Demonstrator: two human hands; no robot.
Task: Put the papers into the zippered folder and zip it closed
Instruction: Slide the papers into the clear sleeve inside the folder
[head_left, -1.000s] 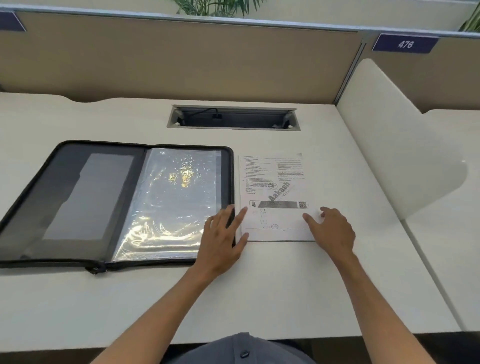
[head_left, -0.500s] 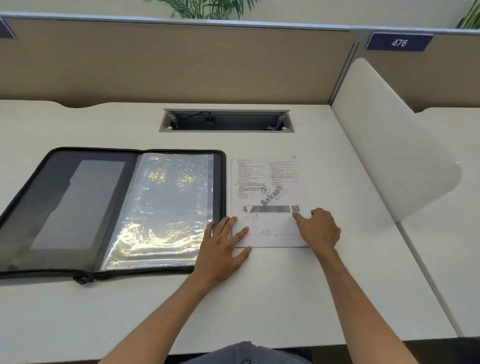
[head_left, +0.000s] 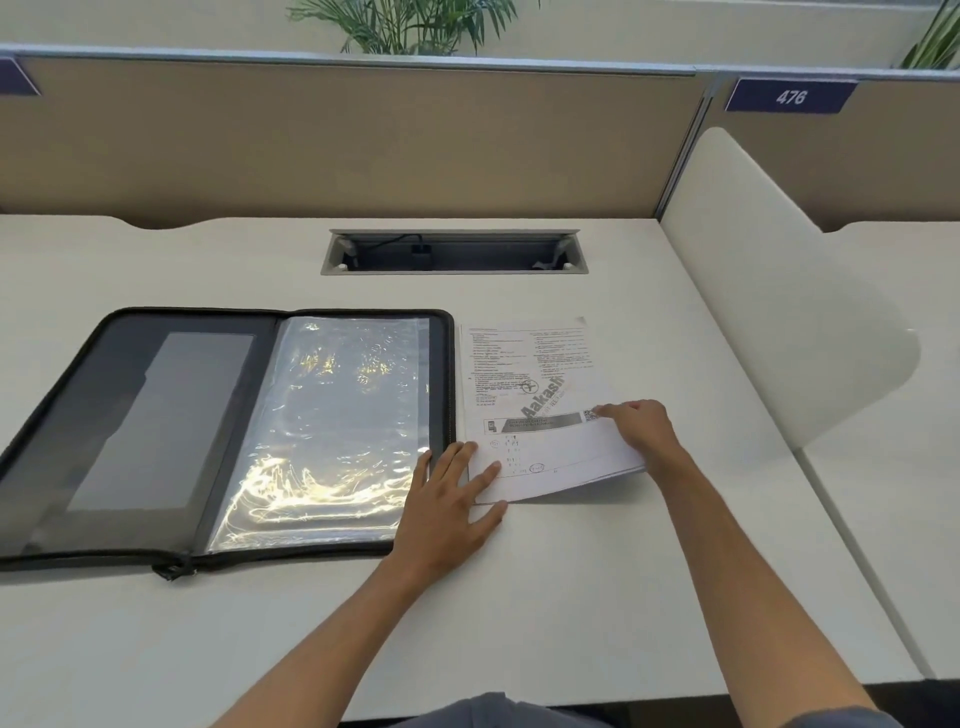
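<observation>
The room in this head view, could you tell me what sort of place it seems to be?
Probably an open-plan office: a desk with partition panels, a numbered seat tag reading 476 and a cable slot.

Papers' (head_left: 530, 415) near right corner now raised by right hand (head_left: 641, 434).

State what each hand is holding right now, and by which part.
The right hand grips the printed white paper stack at its near right corner, lifting it off the desk. The left hand holds nothing; it lies flat, pressing the stack's near left corner.
</observation>
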